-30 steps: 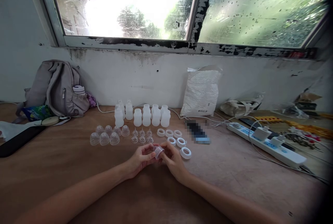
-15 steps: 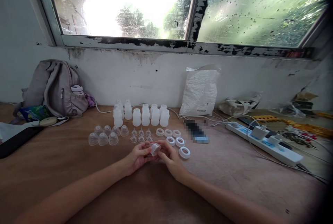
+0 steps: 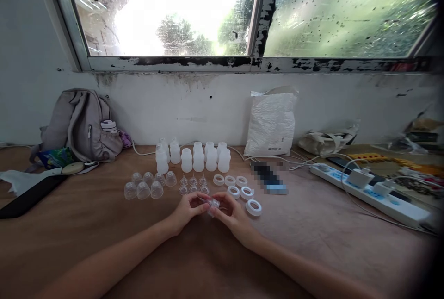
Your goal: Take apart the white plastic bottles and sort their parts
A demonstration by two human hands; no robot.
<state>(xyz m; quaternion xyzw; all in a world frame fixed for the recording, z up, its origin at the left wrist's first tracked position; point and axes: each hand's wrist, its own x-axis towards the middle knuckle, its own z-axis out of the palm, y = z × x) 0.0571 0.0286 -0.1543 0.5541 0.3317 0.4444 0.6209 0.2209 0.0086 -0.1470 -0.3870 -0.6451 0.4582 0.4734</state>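
Observation:
My left hand [image 3: 190,208] and my right hand [image 3: 231,215] meet at the middle of the table, fingers closed around a small clear bottle cap [image 3: 214,204]. The fingers cover part of the cap, so any piece inside it is hidden. Just beyond the hands stand several clear teats [image 3: 193,183] in two rows. White screw rings [image 3: 254,207] lie to the right, the closest one near my right hand. Clear dome covers [image 3: 143,190] are grouped to the left. Behind these, whitish baby bottles [image 3: 198,160] stand upright without tops.
A grey backpack [image 3: 86,127] leans by the wall at the left, with a black flat object [image 3: 33,196] before it. A white plastic package [image 3: 272,123] stands at the back. At right lie a power strip [image 3: 374,197], cables and a blurred dark item [image 3: 267,177].
Both hands have turned the clear cap, and it is now more covered by the fingers. The whole view has shifted slightly, moving the scene a little right and down.

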